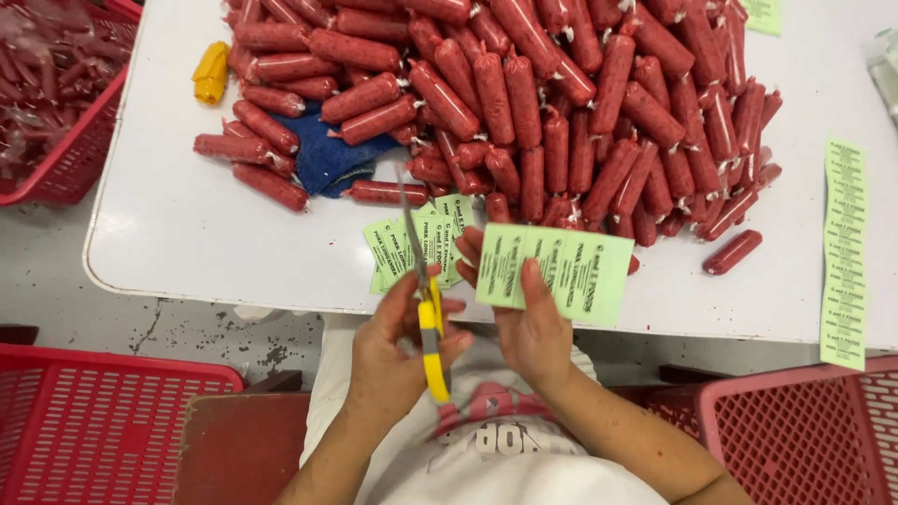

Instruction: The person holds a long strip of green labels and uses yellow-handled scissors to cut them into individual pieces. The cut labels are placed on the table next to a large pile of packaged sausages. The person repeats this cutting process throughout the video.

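My left hand (398,351) grips yellow-handled scissors (430,323); their blades point away from me over a small pile of cut green labels (398,248) at the white table's (187,224) near edge. My right hand (533,332) holds a light green sheet of printed labels (561,271), thumb on top and fingers underneath, just right of the scissors. The two hands are close together above the table edge. Beyond them lies a big heap of red sausages (561,103) in tied casings.
A blue cloth (327,159) lies under the heap's left side, with a yellow cloth (211,73) farther left. A long strip of green labels (844,252) lies at the right. Red plastic baskets stand at lower left (94,430), lower right (804,440) and upper left (56,103).
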